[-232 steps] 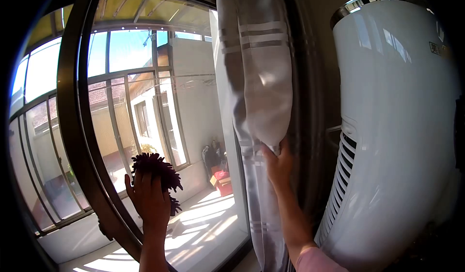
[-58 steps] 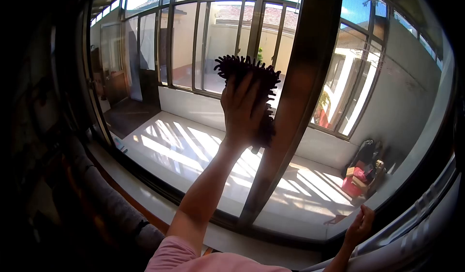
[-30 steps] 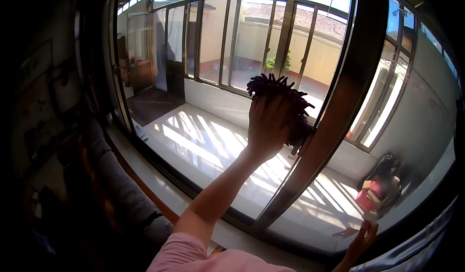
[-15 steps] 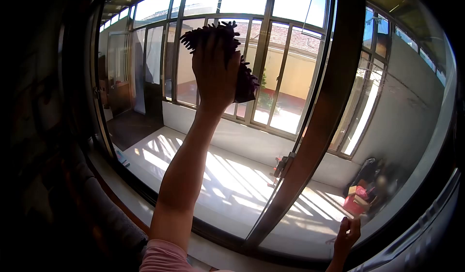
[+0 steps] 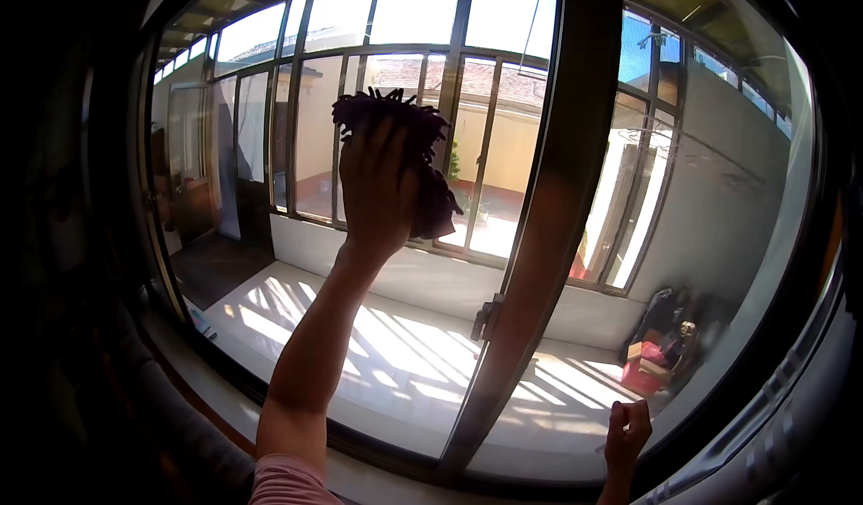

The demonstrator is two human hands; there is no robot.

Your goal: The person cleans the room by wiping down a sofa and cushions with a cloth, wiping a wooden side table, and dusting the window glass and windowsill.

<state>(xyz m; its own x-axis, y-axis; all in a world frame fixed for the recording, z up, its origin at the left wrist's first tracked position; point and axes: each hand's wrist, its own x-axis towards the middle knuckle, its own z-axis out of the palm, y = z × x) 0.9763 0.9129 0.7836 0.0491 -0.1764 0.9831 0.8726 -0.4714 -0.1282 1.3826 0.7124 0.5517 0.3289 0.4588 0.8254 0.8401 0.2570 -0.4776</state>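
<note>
My left hand (image 5: 379,177) is raised in the middle, its back towards me. Its fingers are spread over a dark purple chenille cleaning cloth (image 5: 431,186) with thick tufts and hold it flat at the pane of a large sliding window (image 5: 404,343). The cloth sticks out above the fingertips and to the right of the hand. Low on the right, my right hand (image 5: 627,429) is near the right-hand pane with loosely curled fingers and no object visible in it. Whether it touches the glass I cannot tell.
A dark upright window frame (image 5: 539,208) with a latch (image 5: 486,316) stands between the two panes. Beyond the glass are a sunlit floor, another row of windows, and a red box (image 5: 642,376) beside dark bags. A dark rolled form lies along the lower left.
My left hand and the cloth have moved down and slightly right relative to the window. The whole view has shifted a little. My right hand stays low on the right, fingers still curled.
</note>
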